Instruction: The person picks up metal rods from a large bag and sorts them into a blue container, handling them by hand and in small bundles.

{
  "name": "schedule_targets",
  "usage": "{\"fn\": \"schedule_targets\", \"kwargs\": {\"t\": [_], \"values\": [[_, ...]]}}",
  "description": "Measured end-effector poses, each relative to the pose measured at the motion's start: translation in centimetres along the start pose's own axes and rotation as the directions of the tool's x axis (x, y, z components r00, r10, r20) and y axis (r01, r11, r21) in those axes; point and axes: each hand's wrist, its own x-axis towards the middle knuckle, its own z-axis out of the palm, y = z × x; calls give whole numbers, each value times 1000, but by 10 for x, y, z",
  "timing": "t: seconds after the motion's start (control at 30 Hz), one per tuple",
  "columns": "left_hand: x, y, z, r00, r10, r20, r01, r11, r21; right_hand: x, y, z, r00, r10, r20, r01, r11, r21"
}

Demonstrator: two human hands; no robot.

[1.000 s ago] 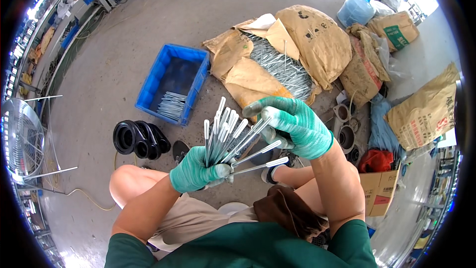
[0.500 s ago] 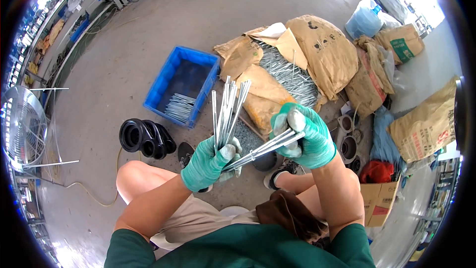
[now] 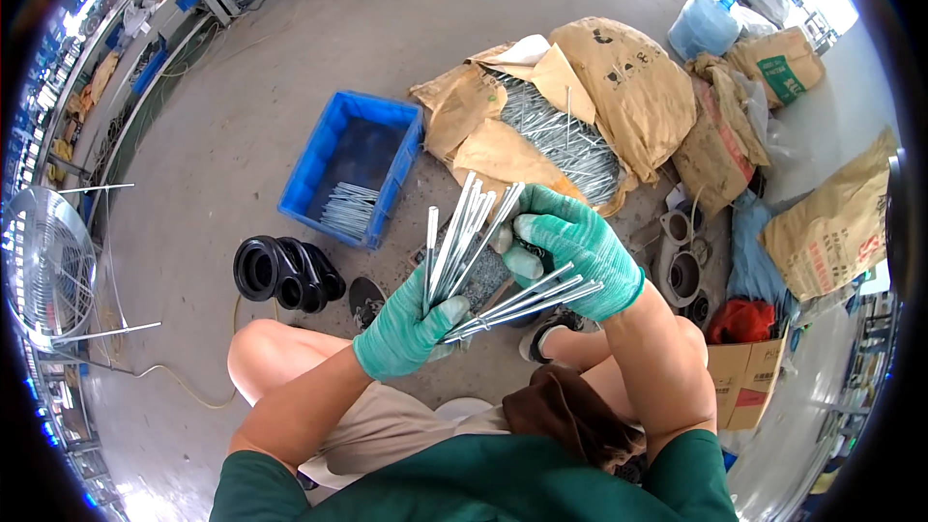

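My gloved left hand [image 3: 404, 329] is closed round thin silvery metal rods. One group of these rods [image 3: 464, 242] fans upward from the fist. A second group [image 3: 532, 302] sticks out sideways to the right, passing below my other hand. My right hand [image 3: 580, 249], in a matching green glove, has its fingers curled beside the upper ends of the upright group. Its fingertips are close to the rightmost rod; whether they pinch it is hidden. Ahead stands a blue plastic crate [image 3: 302, 169] with a small pile of rods [image 3: 350, 210] in its near end.
A torn brown paper sack [image 3: 628, 87] lies ahead right, spilling many rods [image 3: 565, 140]. Black ring-shaped parts [image 3: 280, 271] sit left of my knees. A metal fan [image 3: 48, 266] stands far left. Metal castings [image 3: 681, 271], a cardboard box [image 3: 749, 382] and more sacks [image 3: 831, 222] line the right.
My right hand has let go of the sideways rods' ends and moved up and left to the tips of the upright rods. The sideways rods have spread apart; the upright group leans more right.
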Motion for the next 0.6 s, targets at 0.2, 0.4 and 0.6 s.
{"fn": "schedule_targets", "kwargs": {"t": [0.2, 0.4, 0.6], "values": [[5, -9, -7, 999, -2, 32, 2, 1000, 11, -3, 0, -1, 999, -20, -30, 18, 996, -89], [3, -5, -14, 994, -102, 27, 103, 994, -35, -4, -9, -10, 992, -105, -71, 89, 974, -206], [2, -3, -12, 994, -94, 56, 96, 995, -24, -10, -18, -1, 968, -181, -176, 158, 978, -138]]}}
